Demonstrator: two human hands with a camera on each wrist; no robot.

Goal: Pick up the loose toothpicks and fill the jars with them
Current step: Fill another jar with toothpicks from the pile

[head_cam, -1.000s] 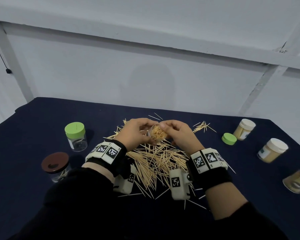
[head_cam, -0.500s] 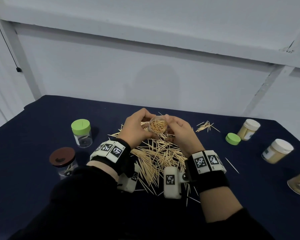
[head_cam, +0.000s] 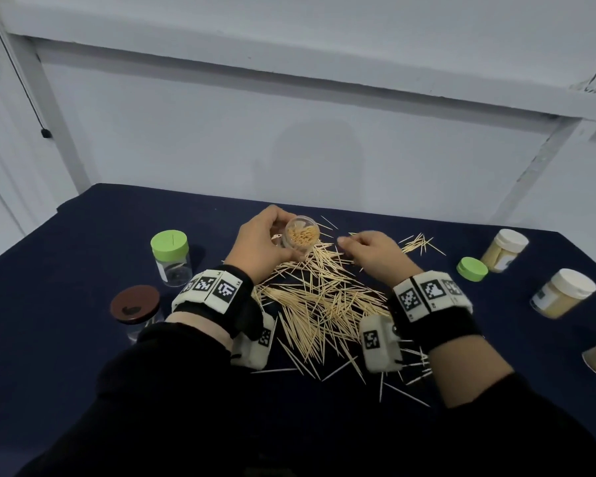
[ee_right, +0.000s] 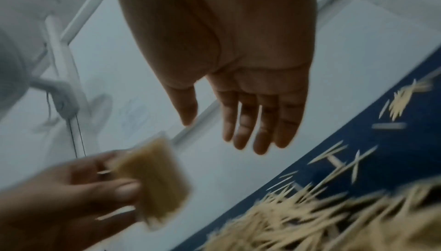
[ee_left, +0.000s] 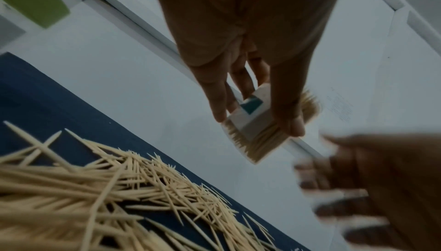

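Head view: dark blue table [head_cam: 66,256] before white wall [head_cam: 289,125]; left hand [head_cam: 258,242] grips toothpick jar [head_cam: 301,235], right hand [head_cam: 375,253] empty, fingers relaxed.

The loose toothpicks [head_cam: 319,304] lie heaped mid-table [head_cam: 66,339], toward the near edge. Above the heap's far side the left hand [head_cam: 262,242] holds an open jar [head_cam: 301,235] with toothpicks in it; the right hand [head_cam: 375,253] hovers just right of it. Two lidded jars [head_cam: 171,258] stand left of the heap, three more [head_cam: 504,249] and a lid [head_cam: 472,269] toward the right edge.
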